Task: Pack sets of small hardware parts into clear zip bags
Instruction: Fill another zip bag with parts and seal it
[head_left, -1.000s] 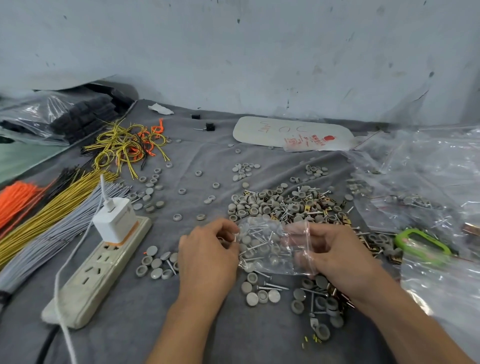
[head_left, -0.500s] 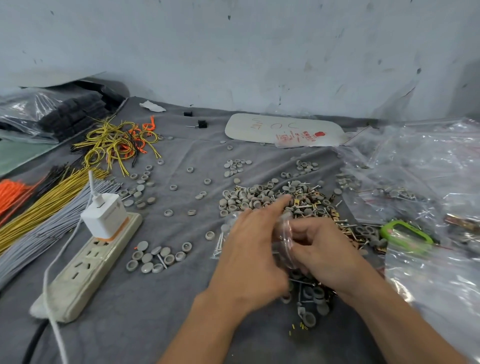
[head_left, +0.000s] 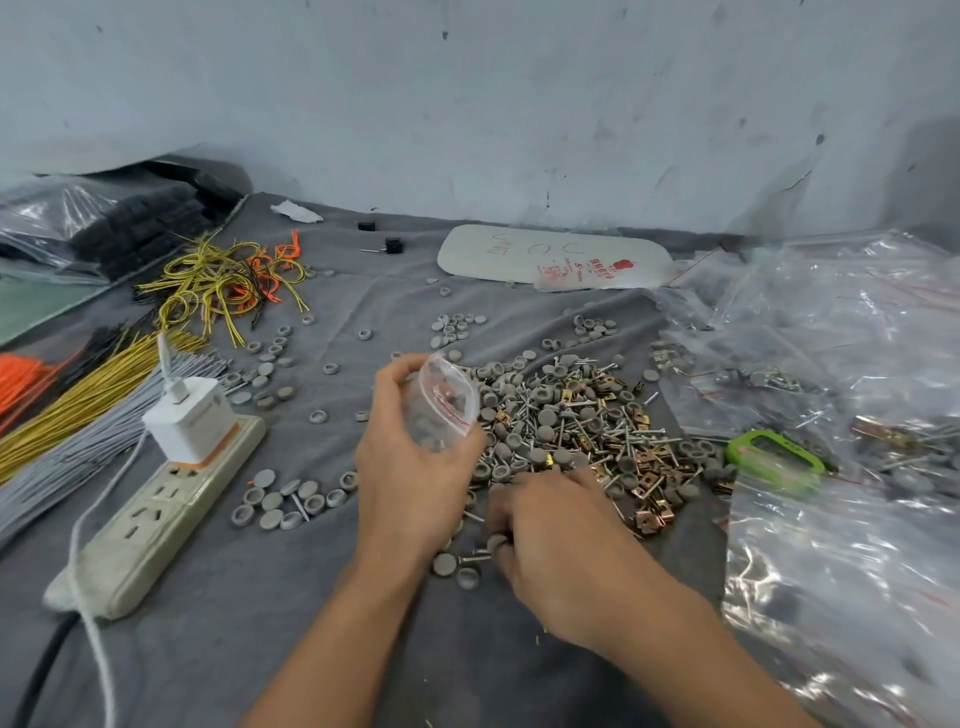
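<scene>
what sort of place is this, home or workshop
Likely a small hand-packing bench in a workshop: a loose heap of screws, caps and clips on a cloth-covered table, bundles of cut wires, piles of clear zip bags. The left hand holds one bag.

White pkg (head_left: 550, 254) — red print w/ "5", rest illegible.
</scene>
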